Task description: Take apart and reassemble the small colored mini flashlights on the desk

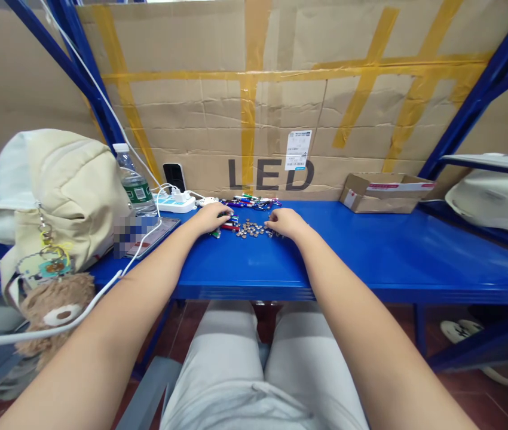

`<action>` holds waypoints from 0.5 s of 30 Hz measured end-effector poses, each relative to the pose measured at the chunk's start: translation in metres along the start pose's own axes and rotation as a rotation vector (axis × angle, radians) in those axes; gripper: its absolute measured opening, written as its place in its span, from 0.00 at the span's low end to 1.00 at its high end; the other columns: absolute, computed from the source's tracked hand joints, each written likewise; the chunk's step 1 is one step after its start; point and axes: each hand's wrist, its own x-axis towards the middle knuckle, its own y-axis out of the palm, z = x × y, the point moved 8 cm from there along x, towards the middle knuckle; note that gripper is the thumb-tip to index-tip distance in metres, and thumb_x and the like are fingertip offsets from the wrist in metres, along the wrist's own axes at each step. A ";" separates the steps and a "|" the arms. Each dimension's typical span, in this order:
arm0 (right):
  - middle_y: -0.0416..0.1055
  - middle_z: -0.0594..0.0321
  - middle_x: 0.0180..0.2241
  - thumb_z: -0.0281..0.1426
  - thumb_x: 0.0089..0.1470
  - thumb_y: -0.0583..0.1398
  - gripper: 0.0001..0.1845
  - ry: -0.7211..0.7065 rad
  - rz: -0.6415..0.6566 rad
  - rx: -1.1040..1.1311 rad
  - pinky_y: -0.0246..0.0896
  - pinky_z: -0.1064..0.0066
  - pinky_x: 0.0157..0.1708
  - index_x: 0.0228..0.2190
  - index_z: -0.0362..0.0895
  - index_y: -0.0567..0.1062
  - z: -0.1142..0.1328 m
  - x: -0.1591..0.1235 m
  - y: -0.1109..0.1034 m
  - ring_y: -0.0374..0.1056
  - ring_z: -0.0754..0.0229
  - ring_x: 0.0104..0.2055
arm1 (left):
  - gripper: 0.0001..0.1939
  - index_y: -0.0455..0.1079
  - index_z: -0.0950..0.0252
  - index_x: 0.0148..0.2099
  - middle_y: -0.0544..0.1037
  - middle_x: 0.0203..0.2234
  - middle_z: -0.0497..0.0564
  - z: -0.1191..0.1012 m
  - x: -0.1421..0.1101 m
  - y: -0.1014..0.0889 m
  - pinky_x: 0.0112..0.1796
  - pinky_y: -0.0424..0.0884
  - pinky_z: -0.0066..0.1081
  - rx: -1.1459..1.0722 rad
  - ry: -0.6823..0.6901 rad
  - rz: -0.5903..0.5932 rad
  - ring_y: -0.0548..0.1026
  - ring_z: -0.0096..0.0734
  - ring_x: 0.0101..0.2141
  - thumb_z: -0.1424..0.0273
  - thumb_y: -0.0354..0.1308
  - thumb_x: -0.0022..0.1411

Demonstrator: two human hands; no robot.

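Note:
My left hand (211, 218) rests on the blue tabletop with its fingers curled down over small coloured cylinders (230, 226), red and blue among them. What its fingertips hold is hidden. Opposite it, my right hand (286, 222) has its fingers drawn together at the edge of a scatter of small round brown-metallic pieces (250, 229). Anything between those fingers is too small to name. Tiny dark parts lie under the right hand. Just behind both hands, a loose pile of slim coloured metallic items (254, 202), blue, purple and green, stretches across the table.
To the left are a cream backpack (70, 197) with a plush bear (59, 310), a water bottle (136, 185), a tablet (153, 237), a power strip (177, 203) and a phone (174, 177). White cables cross there. An open cardboard box (383, 194) stands right, before a large carton (200, 131).

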 end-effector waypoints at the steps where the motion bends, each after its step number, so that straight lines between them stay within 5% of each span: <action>1: 0.75 0.57 0.33 0.39 0.52 0.58 0.11 0.003 0.001 0.002 0.59 0.71 0.33 0.31 0.45 0.76 0.000 0.000 0.000 0.69 0.56 0.36 | 0.18 0.72 0.65 0.48 0.75 0.44 0.55 -0.001 0.002 0.001 0.50 0.64 0.35 0.008 0.000 0.005 0.71 0.38 0.46 0.64 0.49 0.61; 9: 0.76 0.56 0.34 0.40 0.50 0.59 0.11 0.002 -0.006 0.017 0.61 0.68 0.35 0.30 0.46 0.76 0.002 -0.001 -0.003 0.70 0.53 0.38 | 0.18 0.73 0.62 0.47 0.76 0.45 0.53 0.019 0.044 -0.011 0.47 0.65 0.31 0.124 -0.108 0.013 0.72 0.37 0.46 0.64 0.46 0.62; 15: 0.76 0.56 0.37 0.40 0.51 0.58 0.11 -0.008 -0.047 0.018 0.61 0.65 0.38 0.30 0.47 0.76 0.003 -0.005 -0.010 0.69 0.51 0.41 | 0.14 0.74 0.60 0.44 0.78 0.42 0.53 0.014 0.094 0.017 0.45 0.66 0.31 0.205 -0.124 0.120 0.74 0.37 0.42 0.69 0.53 0.57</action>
